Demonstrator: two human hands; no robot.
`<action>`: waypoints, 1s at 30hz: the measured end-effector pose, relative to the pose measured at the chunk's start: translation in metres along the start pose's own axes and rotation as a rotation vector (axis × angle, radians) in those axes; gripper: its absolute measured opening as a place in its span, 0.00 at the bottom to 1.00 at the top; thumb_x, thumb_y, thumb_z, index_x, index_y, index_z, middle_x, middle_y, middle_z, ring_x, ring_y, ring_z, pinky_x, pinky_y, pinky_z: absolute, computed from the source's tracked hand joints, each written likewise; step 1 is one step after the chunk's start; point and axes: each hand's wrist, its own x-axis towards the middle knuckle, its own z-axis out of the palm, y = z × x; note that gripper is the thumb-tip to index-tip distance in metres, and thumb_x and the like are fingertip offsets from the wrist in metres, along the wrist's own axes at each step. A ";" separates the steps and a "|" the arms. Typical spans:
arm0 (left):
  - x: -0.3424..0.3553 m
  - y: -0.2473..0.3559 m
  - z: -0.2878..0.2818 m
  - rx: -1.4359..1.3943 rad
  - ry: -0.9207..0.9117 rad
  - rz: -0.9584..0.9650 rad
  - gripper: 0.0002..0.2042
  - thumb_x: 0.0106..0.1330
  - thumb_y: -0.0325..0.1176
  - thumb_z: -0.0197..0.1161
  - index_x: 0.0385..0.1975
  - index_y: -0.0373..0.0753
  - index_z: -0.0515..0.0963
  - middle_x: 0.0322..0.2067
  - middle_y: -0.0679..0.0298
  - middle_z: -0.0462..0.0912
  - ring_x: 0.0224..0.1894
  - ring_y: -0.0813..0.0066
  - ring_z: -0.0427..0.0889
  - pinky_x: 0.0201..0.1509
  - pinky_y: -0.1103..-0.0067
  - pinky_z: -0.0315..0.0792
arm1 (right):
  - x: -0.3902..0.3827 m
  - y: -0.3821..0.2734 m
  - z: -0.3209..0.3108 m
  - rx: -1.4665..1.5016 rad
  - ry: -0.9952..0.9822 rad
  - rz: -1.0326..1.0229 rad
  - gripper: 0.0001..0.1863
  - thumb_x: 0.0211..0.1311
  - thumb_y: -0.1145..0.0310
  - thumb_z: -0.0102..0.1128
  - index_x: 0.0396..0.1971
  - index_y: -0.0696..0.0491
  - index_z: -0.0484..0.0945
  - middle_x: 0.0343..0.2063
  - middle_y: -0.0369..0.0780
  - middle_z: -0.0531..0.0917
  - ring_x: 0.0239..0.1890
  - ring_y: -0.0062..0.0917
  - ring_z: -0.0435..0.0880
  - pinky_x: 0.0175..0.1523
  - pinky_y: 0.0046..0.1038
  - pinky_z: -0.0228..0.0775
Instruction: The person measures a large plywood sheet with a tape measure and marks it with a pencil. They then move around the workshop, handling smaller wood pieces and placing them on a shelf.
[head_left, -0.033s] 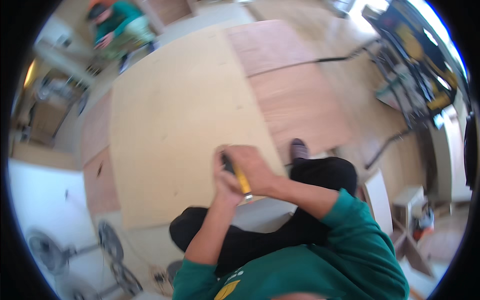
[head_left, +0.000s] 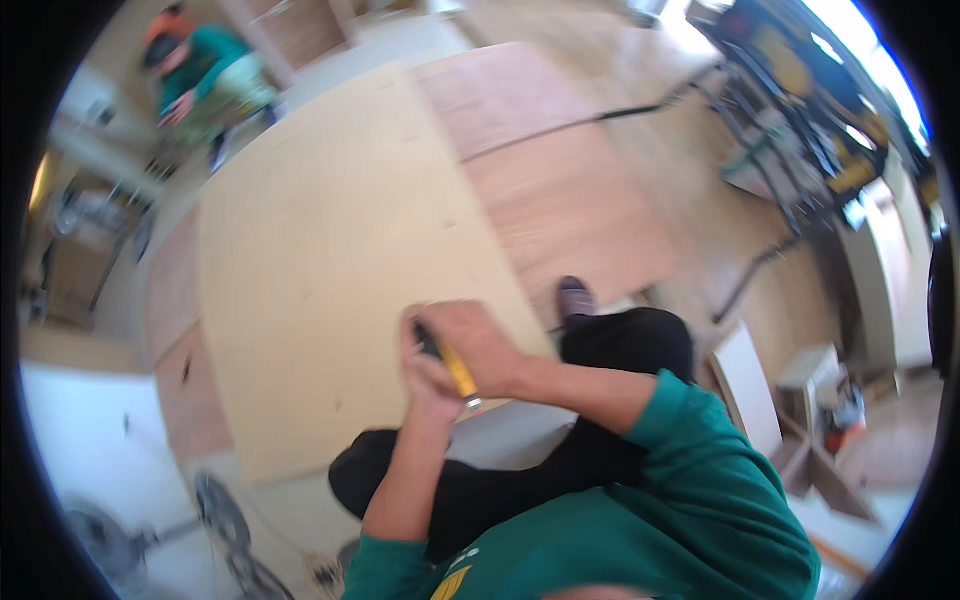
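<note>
Right hand: right hand (head_left: 478, 345) is closed in a fist around a slim yellow-and-black hand tool with a metal end (head_left: 458, 371), knuckles up, forearm running in from the lower right in a green sleeve.
Left hand: left hand (head_left: 425, 378) is closed against the same tool from the near side, pressed up to the right hand; its forearm comes up bare from the lower edge.
Tool position: tool sits between the two hands, so neither has to reach for it; the right hand covers more of its length.
Tool long axis: tilted, dark end up and away from the body toward the board, metal end down and toward the body, showing just below the right hand.
Which end works: cannot tell; the dark tip is mostly hidden by fingers.
Surface ahead: large pale plywood sheet lying flat on the floor (head_left: 320, 250) lies beyond and to the left of the hands; both hands hang over its near right edge. Contact between tool and sheet is not visible.
Body below hands: black-trousered legs (head_left: 600, 400) folded under and to the right of the hands, a dark shoe (head_left: 574, 297) just beyond the right hand.
Far from hands: reddish-brown wood panels (head_left: 560, 190) lie beyond-right of the sheet; another person in green and orange (head_left: 205, 85) works well apart at far upper left.
</note>
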 end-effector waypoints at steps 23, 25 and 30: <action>0.019 -0.001 -0.016 0.332 -0.117 0.154 0.20 0.73 0.50 0.43 0.51 0.41 0.69 0.45 0.63 0.74 0.53 0.65 0.75 0.58 0.67 0.72 | 0.001 0.012 0.020 -0.132 -0.033 0.147 0.20 0.57 0.55 0.57 0.39 0.57 0.71 0.30 0.43 0.78 0.34 0.36 0.79 0.44 0.37 0.65; 0.021 0.000 -0.019 0.321 -0.124 0.137 0.20 0.73 0.51 0.43 0.51 0.42 0.70 0.45 0.63 0.74 0.53 0.65 0.75 0.58 0.68 0.72 | 0.001 0.012 0.018 -0.130 -0.037 0.152 0.20 0.56 0.55 0.58 0.38 0.57 0.71 0.30 0.42 0.78 0.34 0.36 0.79 0.44 0.36 0.65; 0.019 -0.008 -0.022 0.448 -0.205 0.293 0.18 0.71 0.42 0.42 0.53 0.36 0.66 0.43 0.61 0.71 0.53 0.64 0.73 0.57 0.67 0.70 | 0.000 0.001 0.007 -0.102 -0.095 0.238 0.20 0.51 0.56 0.61 0.37 0.56 0.73 0.33 0.44 0.80 0.38 0.37 0.80 0.43 0.39 0.67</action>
